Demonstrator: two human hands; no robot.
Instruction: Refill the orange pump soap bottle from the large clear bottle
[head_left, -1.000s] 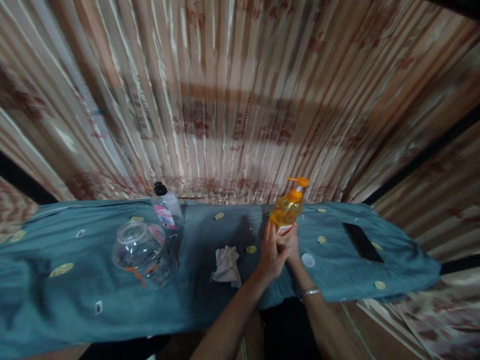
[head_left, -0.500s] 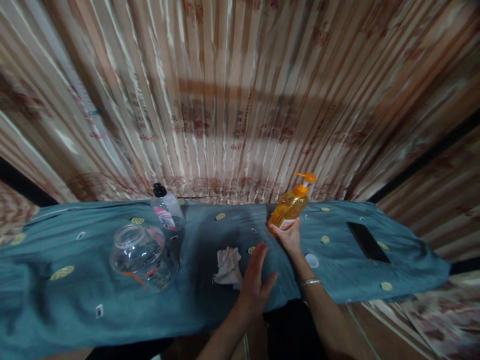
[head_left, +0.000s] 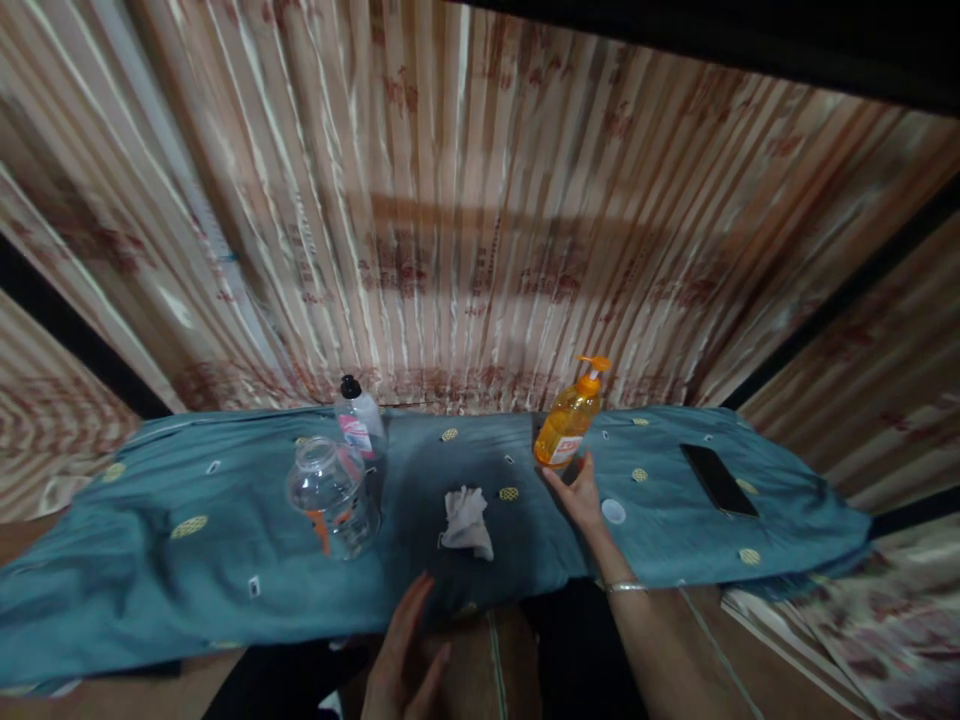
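Note:
An orange pump bottle [head_left: 564,425] with yellow-orange liquid and a white-and-red label stands on the cloth-covered table. Just at its near side is my right hand [head_left: 579,495], thumb and fingers apart near the bottle's base; whether a fingertip still touches it is hard to see. My left hand [head_left: 405,650] hovers at the table's front edge, open, holding nothing. Beyond it lies a crumpled white cloth or tissue [head_left: 466,522]. A small round white lid [head_left: 613,511] rests right of my right wrist.
On the left stands a clear plastic jar [head_left: 334,500] with orange markings, a black-capped bottle [head_left: 360,418] behind it. A black phone [head_left: 718,480] lies at the right. The teal patterned tablecloth [head_left: 225,540] reaches toward a pleated curtain [head_left: 465,260] at the back.
My right hand has loosened from the pump bottle and drawn slightly toward me. My left hand has moved left and back, away from the white cloth. The camera view has shifted.

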